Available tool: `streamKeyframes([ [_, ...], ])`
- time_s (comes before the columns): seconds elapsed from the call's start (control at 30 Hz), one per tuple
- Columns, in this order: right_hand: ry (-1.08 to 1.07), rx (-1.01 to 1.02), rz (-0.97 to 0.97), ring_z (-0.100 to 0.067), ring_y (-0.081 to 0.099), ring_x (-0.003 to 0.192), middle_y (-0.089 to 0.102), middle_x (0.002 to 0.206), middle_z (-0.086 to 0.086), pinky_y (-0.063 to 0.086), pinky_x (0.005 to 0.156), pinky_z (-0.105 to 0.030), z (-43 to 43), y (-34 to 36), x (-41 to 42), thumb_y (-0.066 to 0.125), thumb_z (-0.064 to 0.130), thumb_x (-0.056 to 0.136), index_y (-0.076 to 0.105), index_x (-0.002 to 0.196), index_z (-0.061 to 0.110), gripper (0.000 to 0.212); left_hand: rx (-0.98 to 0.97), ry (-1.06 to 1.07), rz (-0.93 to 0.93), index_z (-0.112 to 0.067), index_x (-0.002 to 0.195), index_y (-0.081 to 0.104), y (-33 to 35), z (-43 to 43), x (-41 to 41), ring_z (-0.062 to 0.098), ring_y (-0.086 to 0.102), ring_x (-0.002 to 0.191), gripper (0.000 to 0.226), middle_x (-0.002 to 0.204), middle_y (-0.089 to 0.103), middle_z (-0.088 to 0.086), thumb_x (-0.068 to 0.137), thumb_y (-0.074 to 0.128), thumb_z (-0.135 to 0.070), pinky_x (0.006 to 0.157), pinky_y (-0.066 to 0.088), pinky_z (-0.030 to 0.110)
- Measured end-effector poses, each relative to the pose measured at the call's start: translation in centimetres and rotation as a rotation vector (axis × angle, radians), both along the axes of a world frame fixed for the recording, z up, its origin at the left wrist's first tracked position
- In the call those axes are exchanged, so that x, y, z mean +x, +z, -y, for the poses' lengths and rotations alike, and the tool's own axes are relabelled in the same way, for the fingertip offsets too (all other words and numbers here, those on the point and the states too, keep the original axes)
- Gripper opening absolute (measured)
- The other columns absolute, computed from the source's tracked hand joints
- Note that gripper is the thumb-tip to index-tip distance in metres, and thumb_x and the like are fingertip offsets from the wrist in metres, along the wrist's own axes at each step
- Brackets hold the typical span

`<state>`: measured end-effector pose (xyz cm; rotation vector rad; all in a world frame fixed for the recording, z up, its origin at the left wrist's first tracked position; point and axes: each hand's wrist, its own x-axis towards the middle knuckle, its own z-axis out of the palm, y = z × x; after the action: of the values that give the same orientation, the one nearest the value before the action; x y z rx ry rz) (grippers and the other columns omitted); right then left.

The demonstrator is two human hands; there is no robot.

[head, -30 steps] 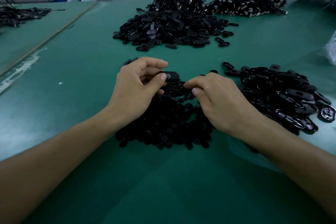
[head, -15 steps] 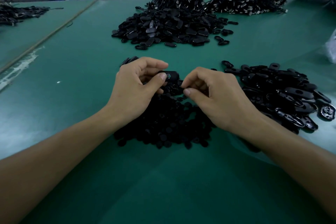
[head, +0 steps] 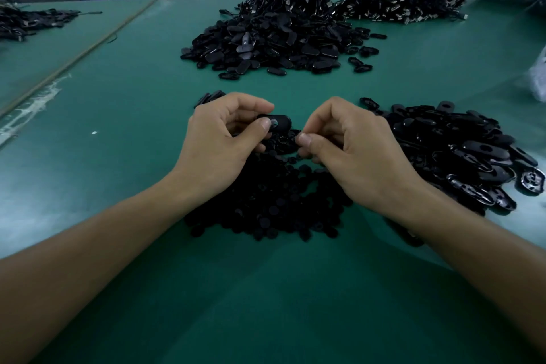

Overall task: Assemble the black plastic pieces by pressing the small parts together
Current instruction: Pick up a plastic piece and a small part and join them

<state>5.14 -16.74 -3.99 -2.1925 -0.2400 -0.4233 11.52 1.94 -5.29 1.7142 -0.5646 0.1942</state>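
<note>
Right grip has risen off the discs, pinched on I cannot tell what; shell, clasped in left grip, lies just leftward, long axis toward it.

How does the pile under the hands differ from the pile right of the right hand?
The middle pile is small round discs; the right pile is longer oval shells, some with holes. The middle pile looks matte, the right pile glossy. The middle pile lies partly under the left hand and right hand; the right pile beside the right hand only. Both are black and loose on the green table.
</note>
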Motion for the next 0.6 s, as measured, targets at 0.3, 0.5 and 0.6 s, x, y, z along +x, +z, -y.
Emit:
streamKeyframes([
  [0.3,0.032,0.008,0.042,-0.004,0.068,0.078,0.07,0.084,0.017,0.055,0.072,-0.022,0.04,-0.1,0.13,0.073,0.019,0.089,0.064,0.081,0.028,0.015,-0.005,-0.009,-0.004,-0.028,0.096,0.07,0.02,-0.05,0.02,0.014,0.074,0.082,0.019,0.09,0.076,-0.002,0.091,0.068,-0.009,0.066,0.057,0.022],
  [0.5,0.062,0.015,0.054,-0.002,0.065,0.072,0.069,0.079,0.019,0.047,0.066,-0.011,-0.01,0.0,0.04,0.076,0.018,0.087,0.067,0.078,0.03,0.018,-0.011,-0.007,-0.013,-0.027,0.095,0.071,0.0,-0.02,-0.02,0.013,0.074,0.082,0.02,0.089,0.076,-0.003,0.091,0.068,-0.007,0.065,0.057,0.021],
  [0.6,0.065,0.025,0.065,0.0,0.065,0.072,0.069,0.079,0.019,0.047,0.065,-0.01,-0.02,0.15,0.0,0.078,0.018,0.086,0.069,0.078,0.031,0.017,-0.006,-0.002,-0.009,-0.026,0.095,0.071,0.05,0.01,-0.07,0.012,0.074,0.081,0.022,0.088,0.076,-0.003,0.092,0.068,-0.005,0.065,0.057,0.021],
])
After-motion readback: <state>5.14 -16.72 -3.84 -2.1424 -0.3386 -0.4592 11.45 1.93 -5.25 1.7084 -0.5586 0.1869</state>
